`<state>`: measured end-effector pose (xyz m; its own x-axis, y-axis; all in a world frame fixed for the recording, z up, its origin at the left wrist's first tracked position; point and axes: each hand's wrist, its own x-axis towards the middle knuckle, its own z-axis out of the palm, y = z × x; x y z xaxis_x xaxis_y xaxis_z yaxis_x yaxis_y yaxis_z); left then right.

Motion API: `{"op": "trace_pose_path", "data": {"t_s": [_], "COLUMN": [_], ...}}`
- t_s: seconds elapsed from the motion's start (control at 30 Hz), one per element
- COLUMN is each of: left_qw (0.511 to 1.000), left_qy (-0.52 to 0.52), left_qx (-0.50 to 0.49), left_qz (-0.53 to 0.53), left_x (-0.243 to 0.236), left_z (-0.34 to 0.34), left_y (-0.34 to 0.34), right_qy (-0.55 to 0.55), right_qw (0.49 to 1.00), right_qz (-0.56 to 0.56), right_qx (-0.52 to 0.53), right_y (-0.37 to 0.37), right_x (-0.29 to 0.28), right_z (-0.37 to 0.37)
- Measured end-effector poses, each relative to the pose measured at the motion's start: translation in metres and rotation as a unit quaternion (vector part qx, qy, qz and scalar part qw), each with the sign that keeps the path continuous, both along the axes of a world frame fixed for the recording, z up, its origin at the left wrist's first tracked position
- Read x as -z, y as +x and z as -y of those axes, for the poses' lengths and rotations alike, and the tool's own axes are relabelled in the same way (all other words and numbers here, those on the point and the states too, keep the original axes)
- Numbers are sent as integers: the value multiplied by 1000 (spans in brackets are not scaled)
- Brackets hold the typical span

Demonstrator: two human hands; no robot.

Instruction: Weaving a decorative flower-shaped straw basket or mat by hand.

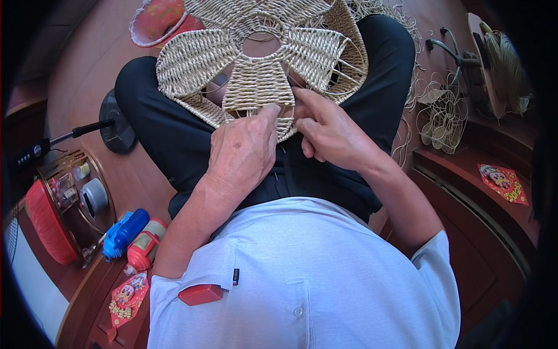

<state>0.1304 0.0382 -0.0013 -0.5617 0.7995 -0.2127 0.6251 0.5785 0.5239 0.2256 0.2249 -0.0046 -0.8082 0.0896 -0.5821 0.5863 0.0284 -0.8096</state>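
A pale woven straw basket (pixel 258 87) rests between my knees, its petal-shaped panels spreading from a round hole. My left hand (pixel 244 145) is closed at the near end of the lowest panel, its index finger pressed on the weave and its other fingers mostly hidden. On the right edge of that same panel is my right hand (pixel 334 131), index finger stretched along the gap, thumb close by and remaining fingers curled. Both hands grip the basket's near part. Bare frame rods show below the panel's weave and on the right-hand panel. Any strand between my fingertips is too small to tell.
Loose straw cord (pixel 383 11) lies beyond my right knee. At right stands a wire frame (pixel 444 113). On the left are a black round stand base (pixel 116 122), a blue bottle (pixel 128 230), a red bottle (pixel 145 247) and a rack (pixel 81 186). A red hat-like item (pixel 160 23) lies beyond.
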Motion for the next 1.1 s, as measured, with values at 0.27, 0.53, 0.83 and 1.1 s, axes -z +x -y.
{"op": "trace_pose_path", "data": {"t_s": [0.27,0.53,0.83,1.1], "left_qw": [999,999,998,998], "left_qy": [35,39,46,44], "left_qx": [-18,-14,-34,-40], "left_qz": [-31,-30,-31,-30], "left_x": [6,6,12,14], "left_z": [1,3,5,5], "left_y": [5,5,9,10], "right_qy": [57,89,12,-45], "right_qw": [998,995,999,997], "right_qz": [-23,-35,8,62], "right_qx": [-27,-42,-36,3], "right_y": [-7,-9,-15,-15], "right_x": [2,1,1,8], "right_z": [-9,-10,-15,-10]}}
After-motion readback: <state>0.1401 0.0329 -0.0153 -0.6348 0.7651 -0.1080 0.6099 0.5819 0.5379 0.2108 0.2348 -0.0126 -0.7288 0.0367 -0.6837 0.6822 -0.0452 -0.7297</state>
